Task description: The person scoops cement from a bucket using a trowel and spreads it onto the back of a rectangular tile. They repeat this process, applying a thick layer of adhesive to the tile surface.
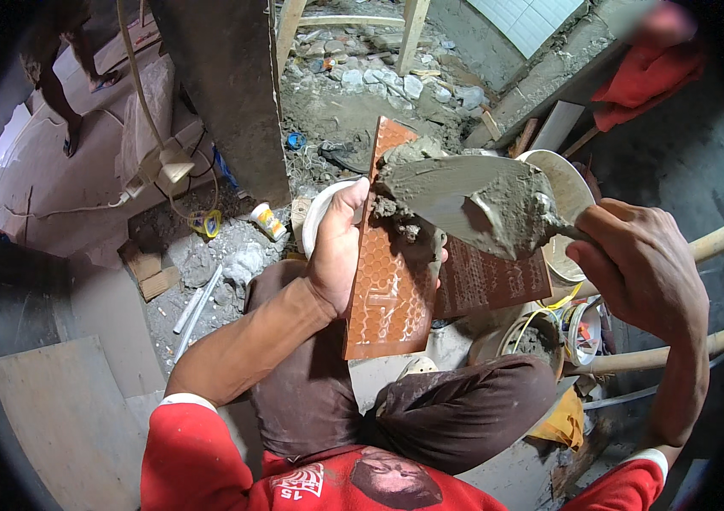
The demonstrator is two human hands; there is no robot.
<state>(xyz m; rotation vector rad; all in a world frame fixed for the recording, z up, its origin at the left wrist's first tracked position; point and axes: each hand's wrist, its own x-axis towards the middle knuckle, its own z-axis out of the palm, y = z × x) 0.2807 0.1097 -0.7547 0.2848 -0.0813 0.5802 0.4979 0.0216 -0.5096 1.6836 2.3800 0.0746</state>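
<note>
One tile in work, held tilted above the lap, honeycomb face up. Left hand clamps it across the width: thumb at the left edge, fingertips just showing at the right, rest hidden underneath. Right hand is wrapped closed round the trowel handle; blade lies over the tile's upper part, loaded with mortar. Can't tell how hard it presses.

Lower honeycomb looks mostly bare, so I'd pull mortar down that way, blade at a low angle, pressing it into the cells. Keep the left thumb off the spread path; brace from below. Watch the clump at the left edge, could drop.

Second tile sits just right, partly behind; bucket beyond the trowel. Don't snag either.
</note>
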